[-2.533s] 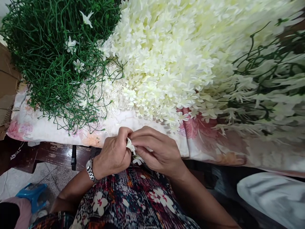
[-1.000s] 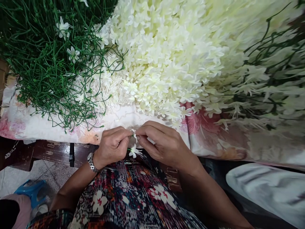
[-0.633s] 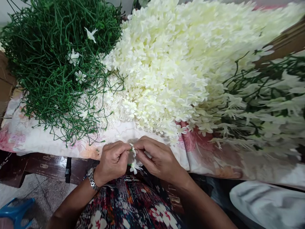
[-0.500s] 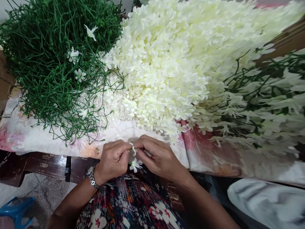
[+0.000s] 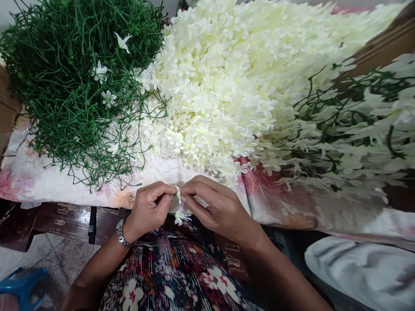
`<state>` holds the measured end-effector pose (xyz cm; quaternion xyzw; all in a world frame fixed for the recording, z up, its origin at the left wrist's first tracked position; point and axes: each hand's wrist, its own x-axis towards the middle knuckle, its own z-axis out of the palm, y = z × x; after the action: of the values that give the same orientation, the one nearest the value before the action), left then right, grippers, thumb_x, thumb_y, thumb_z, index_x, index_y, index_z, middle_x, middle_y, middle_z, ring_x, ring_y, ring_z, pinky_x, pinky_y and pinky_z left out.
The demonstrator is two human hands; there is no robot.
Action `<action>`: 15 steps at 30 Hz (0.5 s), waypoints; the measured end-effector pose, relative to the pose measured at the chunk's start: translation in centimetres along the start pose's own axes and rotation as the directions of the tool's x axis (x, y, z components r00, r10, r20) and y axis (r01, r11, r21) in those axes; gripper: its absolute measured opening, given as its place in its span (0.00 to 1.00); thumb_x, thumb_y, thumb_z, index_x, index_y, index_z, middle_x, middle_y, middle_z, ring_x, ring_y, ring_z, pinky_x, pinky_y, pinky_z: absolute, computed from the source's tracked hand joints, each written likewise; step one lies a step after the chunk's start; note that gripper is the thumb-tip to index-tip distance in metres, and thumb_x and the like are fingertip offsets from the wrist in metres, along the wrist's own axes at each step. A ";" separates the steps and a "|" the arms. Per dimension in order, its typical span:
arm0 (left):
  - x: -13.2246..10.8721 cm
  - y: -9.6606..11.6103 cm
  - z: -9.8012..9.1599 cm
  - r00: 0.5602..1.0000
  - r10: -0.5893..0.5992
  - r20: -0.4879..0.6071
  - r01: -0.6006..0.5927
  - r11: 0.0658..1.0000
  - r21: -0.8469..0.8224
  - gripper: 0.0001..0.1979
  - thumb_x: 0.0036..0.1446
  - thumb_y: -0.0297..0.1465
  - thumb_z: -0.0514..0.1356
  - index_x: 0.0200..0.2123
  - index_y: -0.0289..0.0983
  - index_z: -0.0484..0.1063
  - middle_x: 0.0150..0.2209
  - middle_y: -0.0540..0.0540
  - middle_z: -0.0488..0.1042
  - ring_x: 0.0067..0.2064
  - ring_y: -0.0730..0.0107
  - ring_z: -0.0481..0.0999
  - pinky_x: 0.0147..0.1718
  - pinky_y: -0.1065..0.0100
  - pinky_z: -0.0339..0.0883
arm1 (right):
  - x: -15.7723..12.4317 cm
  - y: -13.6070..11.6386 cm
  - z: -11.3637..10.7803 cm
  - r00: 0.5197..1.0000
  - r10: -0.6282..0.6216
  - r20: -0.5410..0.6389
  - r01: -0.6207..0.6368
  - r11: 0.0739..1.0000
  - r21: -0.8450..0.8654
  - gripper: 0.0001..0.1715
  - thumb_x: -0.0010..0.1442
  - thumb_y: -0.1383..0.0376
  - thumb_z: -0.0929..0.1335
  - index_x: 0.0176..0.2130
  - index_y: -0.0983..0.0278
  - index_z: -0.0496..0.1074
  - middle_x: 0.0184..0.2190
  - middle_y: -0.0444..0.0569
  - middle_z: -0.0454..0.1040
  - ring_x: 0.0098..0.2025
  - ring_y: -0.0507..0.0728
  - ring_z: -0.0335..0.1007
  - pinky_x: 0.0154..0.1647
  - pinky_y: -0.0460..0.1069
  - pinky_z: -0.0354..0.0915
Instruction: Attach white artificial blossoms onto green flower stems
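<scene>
My left hand pinches a green artificial stem, mostly hidden behind the fingers. From the other side, my right hand closes thumb and forefinger at a small white flower on that stem. A second white flower hangs just below, between the hands. Beyond my hands lies a large heap of loose pale yellow-white petals. To its left is a tangled pile of green plastic stems. Thin white stamens lie scattered between the two piles.
Finished-looking white flower sprays lie at the right, before a cardboard box. A floral cloth covers the table. A blue stool stands on the floor at lower left; a white cloth-like bundle is at lower right.
Both hands sit slightly higher and further left in the picture, as the view shifts a little. The pinch on the stem and flower stays the same.
</scene>
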<state>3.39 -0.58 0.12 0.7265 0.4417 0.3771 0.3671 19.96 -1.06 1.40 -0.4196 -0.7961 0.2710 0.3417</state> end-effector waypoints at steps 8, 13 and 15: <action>-0.2 0.4 -0.8 1.000 0.009 -0.012 -0.010 1.000 -0.016 0.06 0.49 0.22 0.53 0.27 0.35 0.68 0.20 0.52 0.66 0.22 0.79 0.64 0.22 0.75 0.59 | 0.1 -0.8 -0.5 0.992 -0.122 -0.035 0.115 0.981 -0.159 0.08 0.51 0.73 0.62 0.35 0.66 0.66 0.28 0.49 0.67 0.32 0.52 0.63 0.33 0.48 0.64; -0.2 0.2 -0.7 0.999 0.042 -0.012 -0.042 0.999 -0.007 0.06 0.48 0.20 0.53 0.26 0.35 0.68 0.20 0.53 0.65 0.22 0.80 0.63 0.22 0.76 0.58 | 0.4 -0.6 0.2 0.990 -0.144 -0.012 0.140 0.979 -0.148 0.06 0.52 0.74 0.61 0.32 0.67 0.65 0.26 0.49 0.66 0.31 0.51 0.61 0.30 0.47 0.63; -0.2 0.0 -0.6 0.999 0.034 -0.018 -0.034 0.999 -0.004 0.06 0.48 0.20 0.53 0.26 0.34 0.68 0.19 0.53 0.65 0.22 0.81 0.62 0.22 0.76 0.57 | 0.4 -0.4 0.5 0.990 -0.141 -0.003 0.140 0.981 -0.134 0.05 0.52 0.74 0.61 0.32 0.68 0.64 0.26 0.49 0.66 0.31 0.51 0.61 0.30 0.47 0.63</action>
<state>2.82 -0.61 0.31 0.7298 0.4316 0.3907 0.3584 19.20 -1.00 1.50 -0.3859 -0.8379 0.1897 0.3361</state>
